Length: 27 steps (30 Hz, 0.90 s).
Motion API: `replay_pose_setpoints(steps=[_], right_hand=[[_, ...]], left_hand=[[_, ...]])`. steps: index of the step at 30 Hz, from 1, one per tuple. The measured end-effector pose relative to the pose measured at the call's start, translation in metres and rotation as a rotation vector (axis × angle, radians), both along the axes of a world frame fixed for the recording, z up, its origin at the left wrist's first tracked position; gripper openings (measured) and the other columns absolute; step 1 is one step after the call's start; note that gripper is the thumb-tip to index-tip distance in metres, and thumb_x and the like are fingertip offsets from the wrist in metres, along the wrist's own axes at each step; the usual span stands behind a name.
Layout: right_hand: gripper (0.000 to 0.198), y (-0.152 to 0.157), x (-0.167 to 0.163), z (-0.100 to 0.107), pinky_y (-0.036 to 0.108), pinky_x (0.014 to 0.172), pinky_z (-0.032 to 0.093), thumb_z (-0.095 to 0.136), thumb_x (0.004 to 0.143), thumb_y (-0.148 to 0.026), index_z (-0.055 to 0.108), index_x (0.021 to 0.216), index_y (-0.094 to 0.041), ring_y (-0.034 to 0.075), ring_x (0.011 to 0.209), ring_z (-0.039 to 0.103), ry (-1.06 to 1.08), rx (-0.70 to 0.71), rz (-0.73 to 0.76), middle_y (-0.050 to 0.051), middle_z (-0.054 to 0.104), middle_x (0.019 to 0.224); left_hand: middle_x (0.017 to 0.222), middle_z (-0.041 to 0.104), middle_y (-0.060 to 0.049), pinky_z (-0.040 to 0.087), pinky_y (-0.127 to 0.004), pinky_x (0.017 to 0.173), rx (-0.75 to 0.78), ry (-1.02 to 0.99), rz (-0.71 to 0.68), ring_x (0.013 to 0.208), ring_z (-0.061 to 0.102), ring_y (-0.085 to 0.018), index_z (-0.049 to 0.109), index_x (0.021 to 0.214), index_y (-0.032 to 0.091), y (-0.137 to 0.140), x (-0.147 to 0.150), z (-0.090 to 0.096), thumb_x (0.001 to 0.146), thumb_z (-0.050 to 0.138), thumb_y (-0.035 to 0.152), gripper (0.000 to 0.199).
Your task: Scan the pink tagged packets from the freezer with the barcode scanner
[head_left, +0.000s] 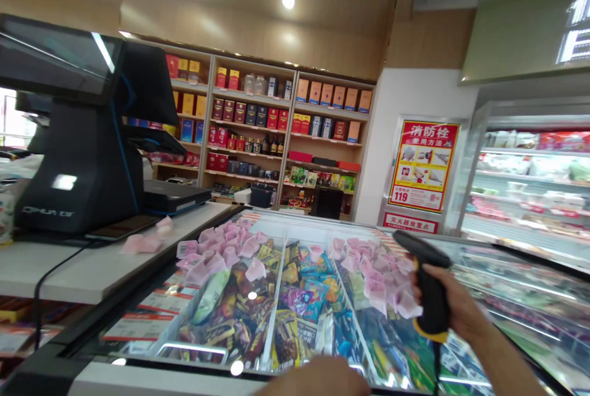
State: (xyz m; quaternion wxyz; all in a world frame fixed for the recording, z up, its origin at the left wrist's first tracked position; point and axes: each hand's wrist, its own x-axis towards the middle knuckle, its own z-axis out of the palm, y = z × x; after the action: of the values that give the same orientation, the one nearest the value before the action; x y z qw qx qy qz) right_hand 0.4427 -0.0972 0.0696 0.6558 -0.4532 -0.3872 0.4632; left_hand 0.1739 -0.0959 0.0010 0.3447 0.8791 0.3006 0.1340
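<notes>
My right hand (449, 300) is wrapped around a black and yellow handheld barcode scanner (429, 288), its head pointing up and left and its cable hanging down. It is above the right part of a glass-topped chest freezer (276, 224). My left hand (318, 377) shows only its blurred back at the bottom edge; its fingers are hidden. On the glass lie a left pile of small pink translucent pieces (225, 248) and a right pile of similar pink pieces (380, 276), close to the scanner. Packaged ice creams (302, 294) show beneath the glass.
A black checkout terminal (78, 156) stands on the white counter (69, 273) at left, with a few more pink pieces (145, 242). Shelves of boxed goods (249, 113) line the back wall. A red and yellow fire hydrant sign (424, 165) and a lit display fridge (530, 181) are at right.
</notes>
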Motion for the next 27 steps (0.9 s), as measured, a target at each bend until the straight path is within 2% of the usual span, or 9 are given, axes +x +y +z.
replay_pose_setpoints(steps=[2, 3, 5, 7, 9, 12, 15, 19, 27], right_hand=[[0.017, 0.021, -0.037, -0.025, 0.021, 0.037, 0.039, 0.056, 0.064, -0.029, 0.053, 0.074, -0.016, 0.009, 0.038, 0.047, 0.023, -0.030, 0.103, -0.001, 0.055, 0.050], [0.019, 0.030, -0.053, -0.033, 0.021, 0.036, 0.039, 0.056, 0.064, -0.030, 0.053, 0.077, -0.016, 0.008, 0.037, 0.047, 0.038, -0.027, 0.138, -0.002, 0.055, 0.050], [0.025, 0.046, -0.078, -0.042, 0.020, 0.034, 0.038, 0.053, 0.066, -0.033, 0.051, 0.084, -0.017, 0.008, 0.035, 0.046, 0.040, -0.016, 0.198, -0.003, 0.055, 0.050], [0.026, 0.061, -0.095, -0.045, 0.019, 0.033, 0.038, 0.051, 0.067, -0.036, 0.052, 0.083, -0.015, 0.008, 0.034, 0.046, 0.037, -0.053, 0.239, -0.003, 0.054, 0.048], [0.027, 0.073, -0.108, -0.046, 0.019, 0.033, 0.038, 0.050, 0.067, -0.038, 0.052, 0.081, -0.014, 0.008, 0.033, 0.046, 0.043, -0.089, 0.273, -0.003, 0.054, 0.048], [0.030, 0.082, -0.125, -0.049, 0.019, 0.032, 0.037, 0.049, 0.067, -0.039, 0.052, 0.083, -0.014, 0.008, 0.033, 0.046, 0.058, -0.094, 0.334, -0.002, 0.054, 0.048], [0.031, 0.082, -0.140, -0.054, 0.019, 0.031, 0.036, 0.047, 0.068, -0.040, 0.051, 0.083, -0.014, 0.008, 0.032, 0.045, 0.088, -0.090, 0.367, -0.002, 0.055, 0.047], [0.032, 0.074, -0.151, -0.058, 0.019, 0.031, 0.036, 0.045, 0.068, -0.042, 0.052, 0.081, -0.014, 0.008, 0.030, 0.045, 0.126, -0.160, 0.387, -0.001, 0.056, 0.046], [0.034, 0.069, -0.151, -0.060, 0.019, 0.032, 0.036, 0.048, 0.066, -0.041, 0.053, 0.083, -0.011, 0.009, 0.032, 0.046, 0.020, -0.213, 0.485, -0.001, 0.056, 0.045]], left_hand=[[0.104, 0.053, -0.004, 0.043, -0.034, 0.075, 0.090, 0.089, 0.423, 0.088, 0.052, -0.015, 0.051, 0.099, 0.020, 0.047, -0.035, 0.019, 0.077, 0.044, 0.032, 0.026], [0.102, 0.053, -0.004, 0.042, -0.035, 0.076, 0.127, 0.112, 0.555, 0.090, 0.052, -0.017, 0.051, 0.098, 0.018, 0.067, -0.053, 0.027, 0.077, 0.045, 0.033, 0.027], [0.099, 0.056, -0.011, 0.038, -0.038, 0.075, 0.193, 0.148, 0.776, 0.095, 0.050, -0.026, 0.052, 0.092, 0.016, 0.100, -0.085, 0.035, 0.073, 0.048, 0.031, 0.025], [0.094, 0.058, -0.017, 0.037, -0.042, 0.072, 0.230, 0.175, 0.925, 0.092, 0.052, -0.032, 0.053, 0.084, 0.013, 0.121, -0.105, 0.031, 0.066, 0.053, 0.032, 0.027], [0.086, 0.062, -0.016, 0.038, -0.038, 0.068, 0.240, 0.163, 0.959, 0.085, 0.056, -0.031, 0.053, 0.074, 0.013, 0.134, -0.112, 0.018, 0.061, 0.055, 0.036, 0.027], [0.074, 0.065, -0.010, 0.040, -0.032, 0.066, 0.247, 0.094, 0.933, 0.076, 0.059, -0.026, 0.054, 0.062, 0.015, 0.147, -0.106, -0.004, 0.058, 0.055, 0.026, 0.011], [0.073, 0.066, -0.004, 0.041, -0.025, 0.063, 0.235, -0.038, 0.867, 0.073, 0.060, -0.019, 0.057, 0.070, 0.016, 0.159, -0.092, -0.016, 0.063, 0.049, 0.021, 0.011], [0.088, 0.066, -0.001, 0.043, -0.018, 0.065, 0.208, -0.212, 0.803, 0.080, 0.060, -0.013, 0.053, 0.094, 0.018, 0.171, -0.078, -0.023, 0.065, 0.047, 0.015, 0.030], [0.090, 0.066, -0.003, 0.042, -0.020, 0.069, 0.212, -0.231, 0.835, 0.083, 0.060, -0.014, 0.054, 0.089, 0.018, 0.181, -0.070, -0.025, 0.061, 0.053, 0.013, 0.029]])
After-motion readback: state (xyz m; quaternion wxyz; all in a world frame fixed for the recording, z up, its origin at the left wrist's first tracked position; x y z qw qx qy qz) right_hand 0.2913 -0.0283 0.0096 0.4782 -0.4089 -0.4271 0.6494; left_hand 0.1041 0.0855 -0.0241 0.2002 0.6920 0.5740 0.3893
